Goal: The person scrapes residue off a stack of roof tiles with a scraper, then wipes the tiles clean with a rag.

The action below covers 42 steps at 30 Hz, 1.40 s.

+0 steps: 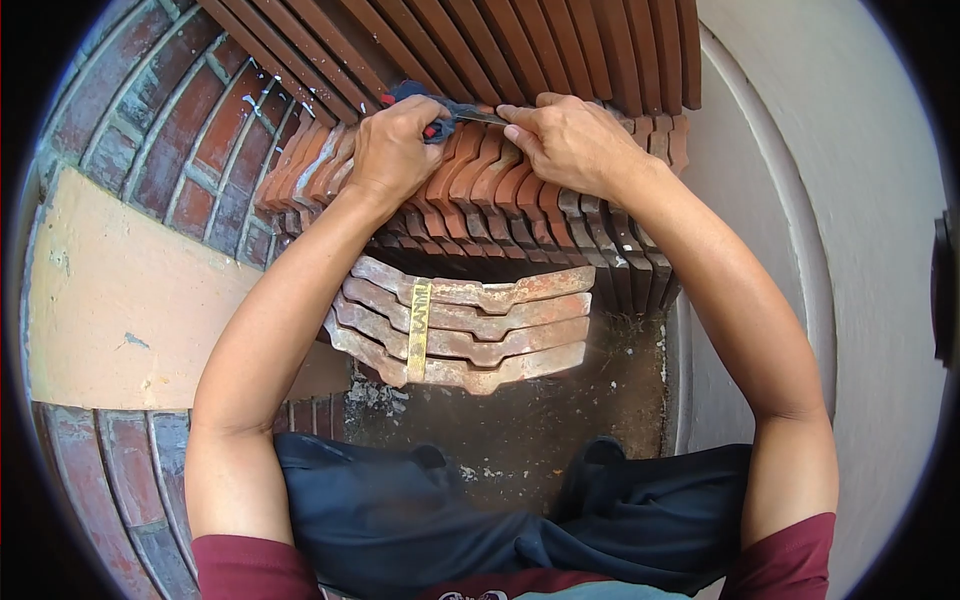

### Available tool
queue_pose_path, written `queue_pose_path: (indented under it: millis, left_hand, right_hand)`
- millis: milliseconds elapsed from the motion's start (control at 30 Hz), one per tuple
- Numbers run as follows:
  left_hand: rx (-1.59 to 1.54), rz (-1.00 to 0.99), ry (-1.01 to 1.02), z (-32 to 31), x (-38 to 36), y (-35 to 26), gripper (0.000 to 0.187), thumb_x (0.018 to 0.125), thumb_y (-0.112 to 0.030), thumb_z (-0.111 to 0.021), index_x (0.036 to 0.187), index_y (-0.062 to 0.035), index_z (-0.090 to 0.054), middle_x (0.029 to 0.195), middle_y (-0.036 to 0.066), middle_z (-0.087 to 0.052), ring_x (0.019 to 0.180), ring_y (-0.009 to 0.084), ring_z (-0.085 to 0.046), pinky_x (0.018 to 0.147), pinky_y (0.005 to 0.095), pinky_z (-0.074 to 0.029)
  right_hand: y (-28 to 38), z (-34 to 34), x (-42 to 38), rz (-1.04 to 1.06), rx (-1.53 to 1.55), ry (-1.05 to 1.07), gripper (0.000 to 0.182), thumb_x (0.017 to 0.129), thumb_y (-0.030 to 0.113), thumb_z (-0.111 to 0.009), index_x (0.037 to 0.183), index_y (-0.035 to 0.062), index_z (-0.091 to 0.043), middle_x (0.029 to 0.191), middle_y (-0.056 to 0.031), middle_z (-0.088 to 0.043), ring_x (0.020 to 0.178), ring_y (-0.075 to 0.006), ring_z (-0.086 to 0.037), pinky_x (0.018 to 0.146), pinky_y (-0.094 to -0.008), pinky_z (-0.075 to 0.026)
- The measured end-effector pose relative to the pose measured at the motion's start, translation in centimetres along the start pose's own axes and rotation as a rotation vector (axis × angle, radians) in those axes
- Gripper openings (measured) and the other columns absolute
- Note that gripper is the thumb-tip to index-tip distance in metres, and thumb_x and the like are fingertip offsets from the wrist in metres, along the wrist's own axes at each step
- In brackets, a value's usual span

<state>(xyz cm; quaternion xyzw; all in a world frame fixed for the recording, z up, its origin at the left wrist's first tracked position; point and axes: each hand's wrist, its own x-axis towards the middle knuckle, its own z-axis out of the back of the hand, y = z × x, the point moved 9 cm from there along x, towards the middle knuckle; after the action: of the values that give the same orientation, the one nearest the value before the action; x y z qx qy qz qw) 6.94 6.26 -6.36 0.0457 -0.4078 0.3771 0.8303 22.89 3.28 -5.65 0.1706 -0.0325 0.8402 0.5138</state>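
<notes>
My left hand point(396, 148) is closed round a tool with dark blue and red handles point(437, 130), above the row of clay tiles. The tool's metal part point(478, 114) reaches right to my right hand point(565, 140), whose fingers pinch at its tip; what else they may hold is hidden. Beneath both hands, orange and grey roof tiles point(480, 185) stand on edge, packed side by side. Nearer to me lies a bundle of several tiles point(510, 350) with a yellow patterned strap point(418, 330) across its left part.
Long brown slats point(500, 50) rise behind the tiles. A brick wall point(215, 130) with a beige panel point(150, 300) is on the left, a pale wall point(870, 250) on the right. My knees and feet are below, over a dirty floor point(620, 400).
</notes>
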Motion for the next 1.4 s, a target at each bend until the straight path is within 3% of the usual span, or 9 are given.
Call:
queue_pose_path:
  millis: [200, 267, 367, 700, 800, 933, 1133, 1233, 1400]
  left_hand:
    - [-0.036, 0.124, 0.043, 0.2, 0.0, 0.3, 0.026, 0.076, -0.002, -0.072, 0.102, -0.0050, -0.072, 0.097, 0.014, -0.073, 0.089, 0.0331, -0.072, 0.078, 0.0373, -0.056]
    - [-0.059, 0.035, -0.006, 0.5, 0.1, -0.6, 0.031, 0.074, -0.002, -0.072, 0.106, -0.0052, -0.073, 0.101, 0.014, -0.073, 0.093, 0.0327, -0.072, 0.082, 0.0370, -0.057]
    - [-0.007, -0.071, 0.055, -0.1, 0.0, -0.8, 0.039, 0.073, -0.001, -0.071, 0.111, -0.0054, -0.073, 0.109, 0.013, -0.073, 0.098, 0.0328, -0.072, 0.087, 0.0371, -0.058]
    - [0.036, -0.146, 0.150, -0.1, -0.1, -1.3, 0.043, 0.069, 0.005, -0.063, 0.110, -0.0052, -0.072, 0.111, 0.012, -0.074, 0.098, 0.0330, -0.072, 0.085, 0.0379, -0.059]
    - [0.027, -0.202, 0.078, 0.8, -1.0, -2.4, 0.038, 0.069, 0.004, -0.064, 0.105, -0.0054, -0.073, 0.107, 0.011, -0.075, 0.092, 0.0326, -0.073, 0.078, 0.0398, -0.060]
    - [0.096, -0.209, 0.055, 0.1, -0.7, -2.4, 0.037, 0.071, -0.001, -0.067, 0.107, -0.0091, -0.075, 0.108, 0.009, -0.075, 0.090, 0.0308, -0.073, 0.078, 0.0392, -0.061]
    - [0.176, -0.122, 0.086, -1.2, 0.3, -1.0, 0.037, 0.073, -0.002, -0.066, 0.107, -0.0109, -0.076, 0.106, 0.008, -0.075, 0.088, 0.0320, -0.073, 0.078, 0.0410, -0.061]
    - [0.154, -0.176, 0.097, -0.7, -0.1, -1.2, 0.036, 0.073, -0.002, -0.065, 0.107, -0.0103, -0.076, 0.104, 0.009, -0.076, 0.087, 0.0318, -0.073, 0.077, 0.0409, -0.061]
    - [0.197, -0.186, 0.053, -0.7, 0.4, -1.7, 0.035, 0.072, -0.001, -0.063, 0.104, -0.0094, -0.076, 0.101, 0.009, -0.076, 0.084, 0.0311, -0.073, 0.074, 0.0410, -0.060]
  right_hand:
    - [0.5, -1.1, 0.8, 0.027, -0.085, -0.010, 0.034, 0.100, 0.020, -0.055, 0.128, 0.0050, -0.068, 0.097, -0.0198, -0.070, 0.090, -0.0382, -0.071, 0.081, -0.0470, -0.057]
    - [0.5, -1.5, 1.2, 0.043, -0.127, -0.040, 0.033, 0.099, 0.018, -0.055, 0.126, 0.0052, -0.069, 0.100, -0.0193, -0.070, 0.091, -0.0380, -0.071, 0.082, -0.0466, -0.057]
    - [1.2, -1.4, 1.7, 0.054, -0.162, -0.026, 0.024, 0.095, 0.017, -0.056, 0.102, 0.0042, -0.075, 0.103, -0.0189, -0.073, 0.096, -0.0389, -0.072, 0.083, -0.0470, -0.059]
    - [1.6, -1.7, 2.0, 0.087, -0.031, 0.080, 0.022, 0.091, 0.009, -0.054, 0.093, 0.0016, -0.075, 0.093, -0.0198, -0.075, 0.089, -0.0366, -0.074, 0.078, -0.0459, -0.060]
    - [1.7, -2.0, 0.9, 0.084, -0.076, 0.070, 0.023, 0.091, 0.008, -0.053, 0.093, -0.0001, -0.074, 0.093, -0.0202, -0.075, 0.089, -0.0371, -0.074, 0.079, -0.0460, -0.059]
    - [1.4, -1.4, 0.6, 0.095, -0.134, -0.179, 0.021, 0.092, 0.011, -0.055, 0.095, 0.0004, -0.073, 0.091, -0.0201, -0.075, 0.089, -0.0377, -0.074, 0.077, -0.0459, -0.060]
    - [1.2, -2.0, 1.9, 0.041, -0.222, 0.042, 0.022, 0.093, 0.014, -0.056, 0.098, 0.0013, -0.073, 0.099, -0.0186, -0.075, 0.091, -0.0332, -0.075, 0.076, -0.0428, -0.061]
    - [2.1, -2.6, 1.5, 0.074, -0.255, 0.151, 0.031, 0.095, 0.010, -0.050, 0.119, 0.0002, -0.067, 0.111, -0.0174, -0.072, 0.090, -0.0351, -0.074, 0.076, -0.0444, -0.061]
    - [1.8, -2.1, 2.2, 0.059, -0.275, 0.045, 0.025, 0.095, 0.010, -0.051, 0.109, -0.0001, -0.068, 0.107, -0.0183, -0.073, 0.085, -0.0349, -0.075, 0.073, -0.0436, -0.062]
